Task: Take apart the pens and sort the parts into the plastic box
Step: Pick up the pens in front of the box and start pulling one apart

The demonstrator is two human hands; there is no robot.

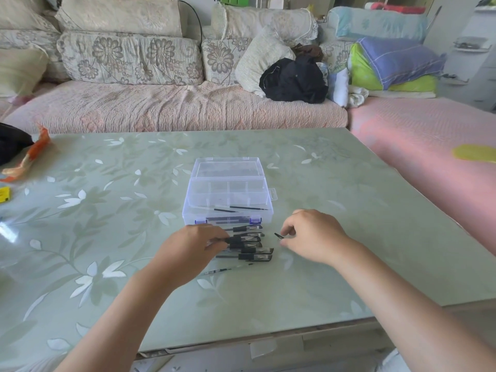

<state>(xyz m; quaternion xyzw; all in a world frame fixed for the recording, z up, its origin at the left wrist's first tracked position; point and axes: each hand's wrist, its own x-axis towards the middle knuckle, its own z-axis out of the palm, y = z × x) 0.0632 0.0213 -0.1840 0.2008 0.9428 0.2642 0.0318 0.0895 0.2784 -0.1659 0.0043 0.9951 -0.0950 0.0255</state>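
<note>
A clear plastic box (228, 191) with dividers stands open on the table; black refills (248, 208) lie in its front compartment. Just in front of it lies a row of several black capped pens (253, 251). My left hand (188, 251) grips one pen (243, 239) from that row by its barrel. My right hand (314, 234) is to the right of the pens and pinches a small black pen part (279, 235) between thumb and fingers. A loose refill (217, 271) lies on the table nearer to me.
The green floral table (107, 237) has an orange wrapper (29, 157) and a yellow item (4, 194) at the far left. A sofa (174, 108) with cushions and a black garment (294, 79) stands behind; the table's near edge is close to me.
</note>
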